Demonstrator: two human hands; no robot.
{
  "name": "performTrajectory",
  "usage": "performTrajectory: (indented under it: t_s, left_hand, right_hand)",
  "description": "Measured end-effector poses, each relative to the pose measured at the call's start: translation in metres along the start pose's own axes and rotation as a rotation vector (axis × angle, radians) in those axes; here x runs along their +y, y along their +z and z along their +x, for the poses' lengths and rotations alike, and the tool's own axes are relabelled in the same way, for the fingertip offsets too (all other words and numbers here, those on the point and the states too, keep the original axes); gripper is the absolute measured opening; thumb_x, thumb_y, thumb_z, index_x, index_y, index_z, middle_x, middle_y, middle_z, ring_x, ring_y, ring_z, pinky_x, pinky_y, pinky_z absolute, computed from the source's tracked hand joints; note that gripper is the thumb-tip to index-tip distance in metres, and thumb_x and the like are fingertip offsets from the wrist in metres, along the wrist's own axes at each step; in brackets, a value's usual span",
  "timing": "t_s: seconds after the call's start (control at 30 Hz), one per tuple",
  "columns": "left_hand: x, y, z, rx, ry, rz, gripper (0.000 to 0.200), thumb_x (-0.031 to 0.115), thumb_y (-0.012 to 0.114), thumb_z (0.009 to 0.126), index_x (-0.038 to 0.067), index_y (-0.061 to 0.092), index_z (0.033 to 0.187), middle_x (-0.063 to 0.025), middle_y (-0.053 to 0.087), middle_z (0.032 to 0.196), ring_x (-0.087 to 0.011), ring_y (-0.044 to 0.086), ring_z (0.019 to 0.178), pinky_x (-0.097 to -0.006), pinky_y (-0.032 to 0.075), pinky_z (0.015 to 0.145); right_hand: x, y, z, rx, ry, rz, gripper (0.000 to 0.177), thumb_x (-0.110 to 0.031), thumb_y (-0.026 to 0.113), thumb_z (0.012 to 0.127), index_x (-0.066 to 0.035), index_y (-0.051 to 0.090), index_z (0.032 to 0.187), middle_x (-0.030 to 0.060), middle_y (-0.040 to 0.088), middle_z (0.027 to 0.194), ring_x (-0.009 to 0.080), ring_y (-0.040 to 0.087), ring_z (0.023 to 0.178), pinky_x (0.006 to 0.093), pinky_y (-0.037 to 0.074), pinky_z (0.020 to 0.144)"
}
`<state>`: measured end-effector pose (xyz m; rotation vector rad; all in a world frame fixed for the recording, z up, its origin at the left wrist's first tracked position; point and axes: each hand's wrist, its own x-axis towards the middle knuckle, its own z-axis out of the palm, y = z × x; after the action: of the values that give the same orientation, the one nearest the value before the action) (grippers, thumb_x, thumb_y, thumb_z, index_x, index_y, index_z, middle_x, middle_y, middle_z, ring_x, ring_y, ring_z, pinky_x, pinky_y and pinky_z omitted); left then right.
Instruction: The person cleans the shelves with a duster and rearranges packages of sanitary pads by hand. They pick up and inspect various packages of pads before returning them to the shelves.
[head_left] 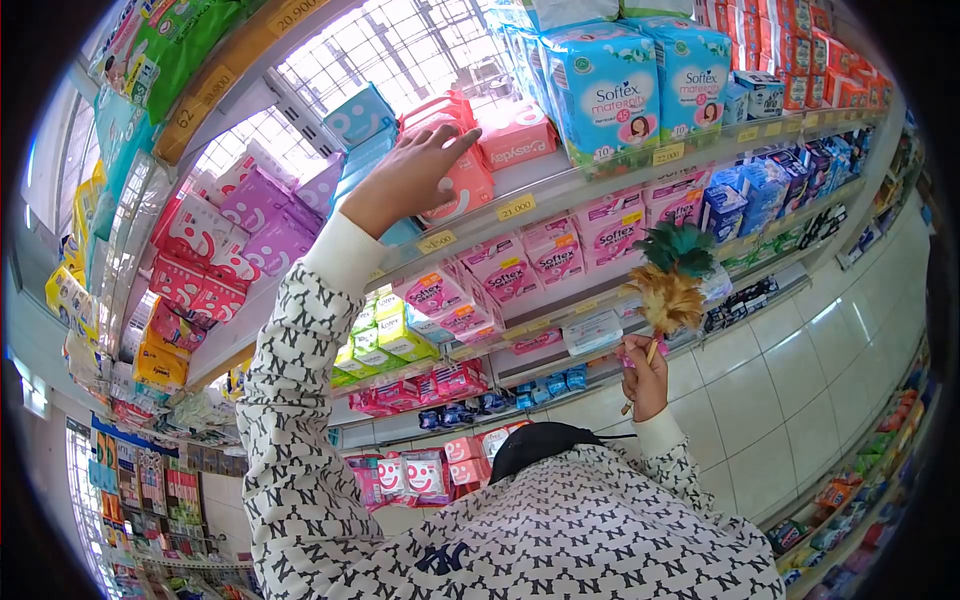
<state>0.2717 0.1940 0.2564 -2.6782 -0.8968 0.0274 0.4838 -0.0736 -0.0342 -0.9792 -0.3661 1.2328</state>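
My left hand point(415, 172) reaches up to the upper shelf, its fingers stretched out over coral-pink packs point(460, 192) of pads. The fingertips overlap the packs' tops. Blue packs point(362, 120) stand just left of this hand, and a pink "easyday" pack point(520, 135) lies to its right. Lower down on the right, my right hand point(645, 378) is wrapped round the thin handle of a feather duster point(668, 300). Its tan and dark green feathers point upward, in front of the lower shelves.
Large blue Softex maternity packs point(605, 95) stand right of my left hand. Below run pink Softex packs point(505, 265) and green Kotex packs point(385, 335). A side shelf point(190, 105) curves along the left. Tiled floor point(780, 400) lies at right, bordered by another stocked shelf point(850, 490).
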Motion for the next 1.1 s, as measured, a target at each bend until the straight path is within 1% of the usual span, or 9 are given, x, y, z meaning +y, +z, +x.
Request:
performTrajectory:
  t_s: [0.3,0.57,0.73,0.83,0.9,0.97,1.0,1.07,1.1]
  left_hand:
    - [-0.011,0.012,-0.013,-0.025,-0.014,0.081,0.099,-0.001,0.067,0.068,0.03,0.024,0.151,-0.0086,0.036,0.15,-0.0316,0.042,0.133,-0.0423,0.041,0.106]
    - [-0.016,0.021,-0.016,0.021,-0.014,0.12,0.102,0.005,0.074,0.067,0.027,0.022,0.152,-0.0088,0.044,0.144,-0.0309,0.046,0.129,-0.0445,0.042,0.104]
    - [-0.026,0.008,-0.053,0.163,-0.039,0.0,0.068,0.026,0.06,0.091,0.019,0.028,0.15,-0.0158,0.035,0.15,-0.0333,0.032,0.14,-0.0455,0.031,0.112]
    - [-0.011,-0.029,-0.122,0.381,0.126,-0.307,0.046,0.025,0.052,0.098,0.008,0.045,0.14,-0.0168,0.047,0.142,-0.0309,0.042,0.133,-0.0413,0.032,0.11]
    - [0.016,-0.034,-0.18,0.437,0.02,-0.775,0.051,0.027,0.055,0.097,0.0,0.044,0.139,-0.0164,0.055,0.133,-0.0274,0.051,0.126,-0.0407,0.037,0.108]
    - [0.022,0.019,-0.235,0.53,-0.024,-1.346,0.06,0.036,0.058,0.093,-0.003,0.045,0.137,-0.0203,0.057,0.129,-0.0311,0.056,0.12,-0.0441,0.039,0.106]
    - [0.016,0.067,-0.265,0.547,0.075,-1.585,0.051,0.023,0.055,0.095,-0.007,0.044,0.135,-0.0226,0.056,0.129,-0.0313,0.058,0.118,-0.045,0.041,0.105]
    - [0.026,0.177,-0.325,0.498,-0.277,-1.906,0.051,0.03,0.056,0.095,-0.004,0.048,0.132,-0.0183,0.062,0.121,-0.0283,0.062,0.11,-0.0414,0.045,0.1]
    - [0.052,0.228,-0.352,0.529,-0.659,-1.795,0.049,0.033,0.059,0.094,-0.002,0.054,0.129,-0.0155,0.064,0.117,-0.0236,0.062,0.105,-0.0371,0.045,0.097]
  right_hand:
    - [0.009,0.012,0.003,-0.06,0.043,-0.025,0.019,-0.019,0.058,0.095,-0.007,0.055,0.11,0.0032,0.063,0.091,0.0009,0.028,0.039,0.0182,0.02,0.034]
    - [0.013,0.016,-0.007,-0.029,0.045,-0.064,0.022,-0.024,0.055,0.098,-0.007,0.055,0.111,0.0044,0.063,0.088,0.0008,0.028,0.04,0.0182,0.02,0.035]
    - [0.014,0.007,-0.013,0.07,0.001,-0.033,0.04,-0.041,0.041,0.102,-0.004,0.055,0.111,0.0041,0.06,0.083,0.0027,0.03,0.04,0.0192,0.021,0.035]
    - [0.039,-0.029,-0.009,0.173,-0.029,-0.064,0.045,-0.047,0.039,0.102,-0.005,0.055,0.109,0.0039,0.059,0.081,0.0042,0.031,0.041,0.0201,0.024,0.034]
    - [0.065,-0.072,0.0,0.255,-0.073,-0.245,0.034,-0.038,0.046,0.101,-0.006,0.057,0.103,0.0036,0.059,0.078,0.0044,0.033,0.042,0.0207,0.025,0.036]
    - [0.118,-0.145,0.013,0.306,-0.111,-0.518,0.025,-0.031,0.053,0.098,-0.007,0.057,0.103,0.0044,0.06,0.077,0.0045,0.034,0.043,0.0208,0.025,0.038]
    - [0.146,-0.186,0.007,0.348,-0.023,-0.708,0.026,-0.034,0.056,0.096,-0.008,0.059,0.099,0.0043,0.061,0.076,0.0055,0.038,0.044,0.022,0.028,0.039]
    - [0.241,-0.376,0.005,0.321,0.111,-1.051,0.037,-0.044,0.063,0.09,-0.008,0.065,0.102,0.0055,0.066,0.076,0.0112,0.05,0.05,0.0268,0.038,0.044]
    - [0.25,-0.378,-0.015,0.306,0.268,-1.239,0.038,-0.044,0.063,0.09,-0.008,0.065,0.103,0.0057,0.067,0.077,0.0115,0.051,0.051,0.027,0.038,0.045]
